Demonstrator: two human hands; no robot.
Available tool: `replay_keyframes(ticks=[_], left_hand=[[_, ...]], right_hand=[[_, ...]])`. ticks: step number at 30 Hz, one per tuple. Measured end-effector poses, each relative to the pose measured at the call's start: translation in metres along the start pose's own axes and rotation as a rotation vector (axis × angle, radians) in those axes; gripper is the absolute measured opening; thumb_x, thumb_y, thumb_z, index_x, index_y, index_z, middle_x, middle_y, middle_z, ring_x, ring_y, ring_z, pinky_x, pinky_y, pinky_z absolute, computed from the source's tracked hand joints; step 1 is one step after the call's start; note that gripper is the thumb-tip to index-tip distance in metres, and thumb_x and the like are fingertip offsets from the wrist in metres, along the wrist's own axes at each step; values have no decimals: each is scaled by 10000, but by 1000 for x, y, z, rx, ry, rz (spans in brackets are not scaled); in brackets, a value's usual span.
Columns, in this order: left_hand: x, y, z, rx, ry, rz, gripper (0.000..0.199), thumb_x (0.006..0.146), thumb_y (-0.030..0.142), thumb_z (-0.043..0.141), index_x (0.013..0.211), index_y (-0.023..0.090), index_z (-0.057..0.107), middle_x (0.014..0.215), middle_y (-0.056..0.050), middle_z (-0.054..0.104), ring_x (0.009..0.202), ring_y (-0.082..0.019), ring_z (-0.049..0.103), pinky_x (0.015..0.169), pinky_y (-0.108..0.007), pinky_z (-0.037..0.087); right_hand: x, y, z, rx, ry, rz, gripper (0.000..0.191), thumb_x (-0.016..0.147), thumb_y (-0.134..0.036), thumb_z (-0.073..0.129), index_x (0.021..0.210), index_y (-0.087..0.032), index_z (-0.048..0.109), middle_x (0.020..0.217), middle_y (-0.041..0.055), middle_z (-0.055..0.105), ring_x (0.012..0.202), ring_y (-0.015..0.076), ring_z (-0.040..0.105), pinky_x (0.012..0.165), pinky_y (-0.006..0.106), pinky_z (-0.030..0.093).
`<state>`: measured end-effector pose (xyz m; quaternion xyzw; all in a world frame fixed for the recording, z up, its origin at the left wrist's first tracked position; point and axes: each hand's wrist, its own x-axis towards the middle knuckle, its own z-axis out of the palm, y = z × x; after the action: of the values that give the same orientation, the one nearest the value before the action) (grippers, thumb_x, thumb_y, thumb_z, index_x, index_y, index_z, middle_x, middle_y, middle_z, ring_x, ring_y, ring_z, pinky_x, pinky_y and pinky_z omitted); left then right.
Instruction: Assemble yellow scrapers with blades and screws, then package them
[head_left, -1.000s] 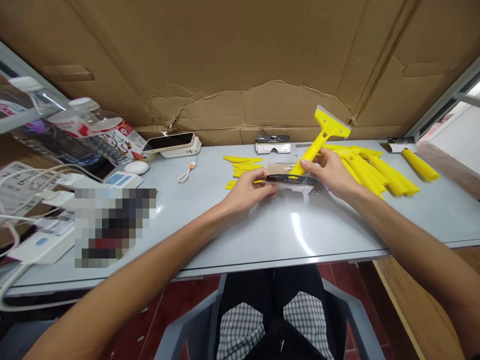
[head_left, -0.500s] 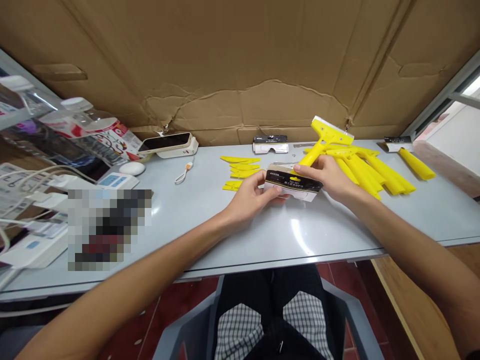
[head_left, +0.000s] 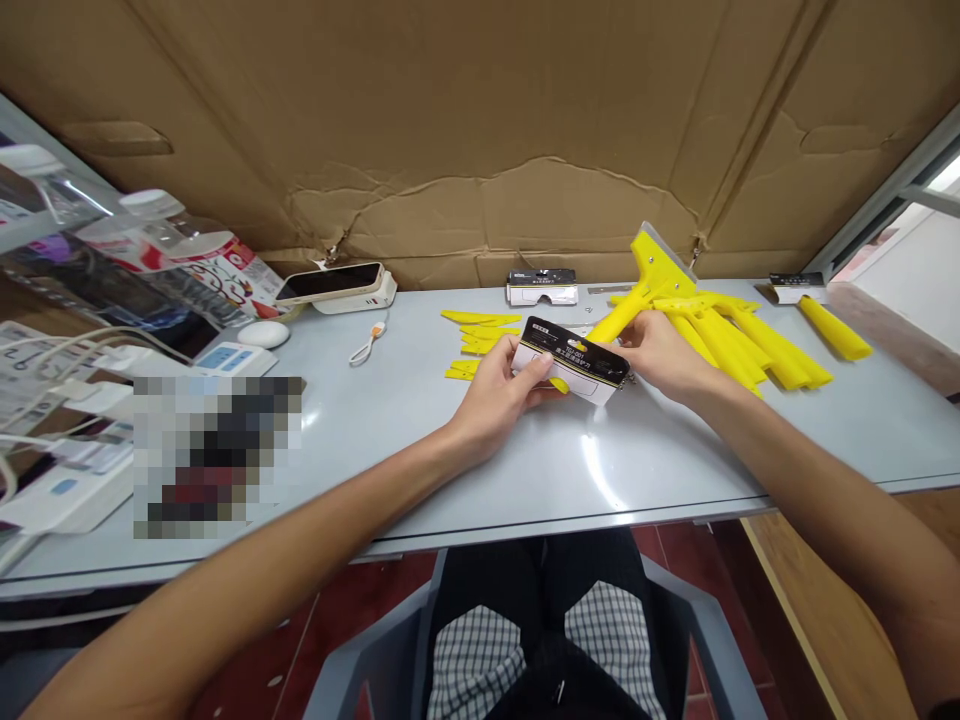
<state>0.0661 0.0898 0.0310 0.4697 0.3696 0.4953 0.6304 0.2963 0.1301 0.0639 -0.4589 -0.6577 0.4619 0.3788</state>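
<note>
Our left hand held the printed card firmly by its left end, while our right hand clasped the yellow scraper just beside it, the scraper's handle passing behind the card, both raised above the tabletop.

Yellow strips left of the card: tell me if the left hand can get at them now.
Probably yes: the left hand sits beside the yellow strips with nothing between, but it holds the card and would likely need to release it.
</note>
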Motion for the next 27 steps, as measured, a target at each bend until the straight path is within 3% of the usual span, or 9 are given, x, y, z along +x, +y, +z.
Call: replay_keyframes(ticks=[3, 8, 12, 16, 20, 24, 27], left_hand=[[-2, -1, 0, 45, -13, 31, 382, 884, 348, 871, 1105, 237, 580, 1221, -86, 765, 1059, -250, 766, 950, -463, 655], [-6, 4, 4, 141, -24, 54, 496, 759, 231, 937, 1169, 212, 659, 1235, -89, 759, 1125, -260, 727, 999, -434, 617], [-8, 6, 8, 16, 7, -62, 451, 760, 204, 922, 1148, 171, 693, 1144, -91, 771, 1068, -251, 726, 966, -424, 609], [-12, 8, 11, -80, 45, -165, 437, 740, 170, 917, 1127, 158, 715, 1143, -106, 787, 1038, -241, 731, 922, -397, 614], [-16, 9, 14, -103, 1, -218, 518, 697, 128, 929, 1163, 187, 711, 1181, -102, 798, 1028, -252, 741, 910, -418, 621], [-14, 8, 13, -104, 23, -214, 516, 690, 149, 953, 1121, 211, 677, 1122, -83, 800, 1016, -261, 753, 933, -435, 610], [-9, 8, 11, -142, 58, -199, 578, 671, 151, 965, 1161, 207, 662, 1184, -102, 807, 1054, -281, 764, 930, -438, 617]], right_hand=[[0, 3, 2, -5, -21, 20, 427, 741, -552, 981, 906, -190, 824, 1132, 136, 845, 1102, 335, 762, 830, 386, 621], [-2, 4, 10, 8, -80, 55, 433, 730, -540, 993, 893, -189, 799, 1032, 104, 824, 971, 278, 742, 870, 391, 610], [2, 1, 8, 330, 94, 99, 358, 872, -513, 891, 958, -195, 752, 975, 74, 766, 841, 195, 702, 697, 301, 576], [10, 1, -5, 602, 288, 168, 127, 967, -285, 771, 936, -185, 699, 933, 66, 707, 746, 151, 689, 588, 256, 566], [13, 3, -9, 577, 322, 179, 159, 974, -174, 729, 858, -189, 621, 822, 55, 674, 712, 151, 681, 550, 238, 561], [11, 0, -1, 507, 280, 222, 99, 978, -179, 735, 896, -155, 685, 859, 75, 700, 709, 139, 663, 521, 219, 550], [7, -4, 4, 470, 261, 223, 105, 977, -137, 730, 872, -136, 723, 905, 90, 722, 757, 132, 679, 553, 203, 563]])
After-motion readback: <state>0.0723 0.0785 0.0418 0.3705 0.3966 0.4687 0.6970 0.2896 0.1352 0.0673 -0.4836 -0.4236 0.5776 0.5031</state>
